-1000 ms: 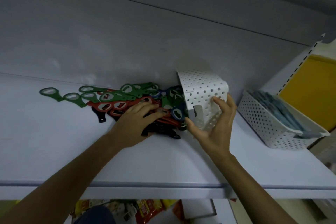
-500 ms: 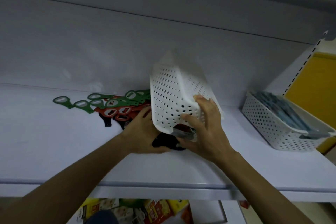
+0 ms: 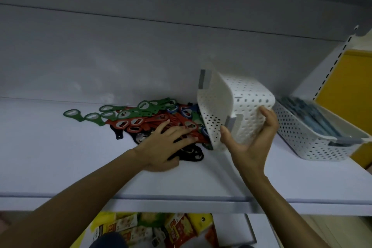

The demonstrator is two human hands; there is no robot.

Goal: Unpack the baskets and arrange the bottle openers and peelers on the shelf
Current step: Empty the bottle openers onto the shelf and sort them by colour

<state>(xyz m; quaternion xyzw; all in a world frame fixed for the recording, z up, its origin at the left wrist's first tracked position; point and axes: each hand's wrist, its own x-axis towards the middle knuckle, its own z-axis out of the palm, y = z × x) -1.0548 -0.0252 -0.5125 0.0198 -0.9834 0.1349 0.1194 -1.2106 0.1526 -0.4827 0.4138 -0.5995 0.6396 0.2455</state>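
Since half a second ago the white perforated plastic basket point(image 3: 247, 94) has swung off the heap and to the right. It no longer stands upended over the openers but lies tipped on its side, mouth facing left. The right hand point(image 3: 249, 143) grips it by the near end, thumb on the side toward the heap and fingers curled round the far wall, wrist bent back and forearm rising from below the shelf edge.

Just left of the mouth, the left hand point(image 3: 163, 143) lies flat with fingers spread and straight, pressing on the pile of flat green, red, blue and black plastic bottle openers point(image 3: 141, 119). The pile sits toward the back of the white shelf board point(image 3: 60, 157), with a few green ones trailing off to the left.

The basket looks emptied. It seems wise to glance inside for any opener caught in the holes, then carry it clear before spreading the pile, keeping the left palm down so nothing slides toward the front lip.

Further right stands a second white perforated basket point(image 3: 302, 137) holding grey-blue items point(image 3: 306, 112), probably the peelers, not yet unpacked. Colourful packets point(image 3: 177, 229) lie below the shelf.
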